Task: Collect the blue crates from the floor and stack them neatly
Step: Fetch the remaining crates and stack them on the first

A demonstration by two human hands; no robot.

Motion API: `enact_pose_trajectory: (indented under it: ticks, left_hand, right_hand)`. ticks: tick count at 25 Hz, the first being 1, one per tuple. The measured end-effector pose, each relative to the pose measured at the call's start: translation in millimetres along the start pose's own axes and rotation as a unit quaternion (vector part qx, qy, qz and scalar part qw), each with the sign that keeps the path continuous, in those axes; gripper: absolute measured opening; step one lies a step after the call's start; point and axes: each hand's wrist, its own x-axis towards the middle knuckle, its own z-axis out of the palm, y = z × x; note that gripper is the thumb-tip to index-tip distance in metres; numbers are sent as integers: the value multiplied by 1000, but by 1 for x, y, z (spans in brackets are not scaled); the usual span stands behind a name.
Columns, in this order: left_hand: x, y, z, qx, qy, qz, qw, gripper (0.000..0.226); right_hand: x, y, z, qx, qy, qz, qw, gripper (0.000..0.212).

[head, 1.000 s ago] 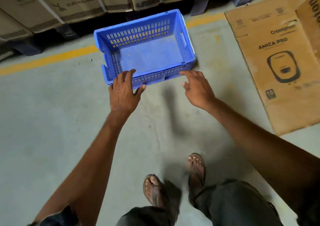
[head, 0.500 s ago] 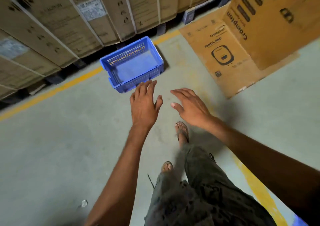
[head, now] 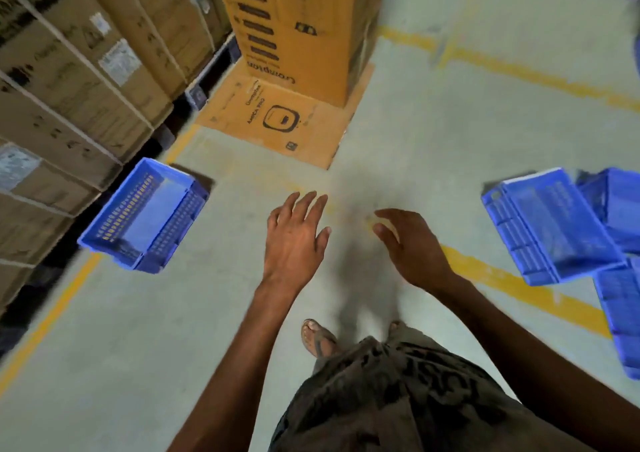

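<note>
Blue crates sit in two places on the grey concrete floor [head: 433, 161]. The larger lot is a jumble of crates [head: 554, 226] at the right edge of the floor, tipped at odd angles and leaning on one another, their ribbed walls showing, some lying across a yellow floor line [head: 512, 278]. The single crate [head: 145, 214] lies at the left, upright and empty, its slotted walls and solid bottom plain to see, just beside the stacked brown cartons [head: 76, 71] along the left edge. A tall orange carton [head: 298, 29] stands on a flattened cardboard sheet [head: 277, 119] at the far side.

Half a second ago the single crate was straight ahead, just past the fingertips; now it is off to the left and well apart from both hands, and the jumble on the right has come into view.

The left hand [head: 294, 240] is held out flat, palm down, fingers spread, holding nothing, with the single crate to its left. The right hand [head: 412, 244] is loosely curled and also empty, with the jumble to its right and well clear of it. Below them a sandalled foot [head: 317, 337] rests on the floor.
</note>
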Motion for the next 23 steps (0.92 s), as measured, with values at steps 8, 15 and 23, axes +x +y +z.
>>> enact_pose_trajectory:
  ticks: [8, 15, 23]
  left_hand:
    - [23, 281, 62, -71, -65, 222, 970, 52]
    - [7, 556, 135, -151, -136, 347, 916, 54]
    - [68, 768, 227, -159, -208, 425, 867, 48]
  right_hand:
    - [-162, 184, -135, 43, 136, 167, 976, 40]
    - [-311, 371, -257, 49, 210, 307, 927, 41]
    - [-346, 562, -332, 53, 240, 426, 871, 42]
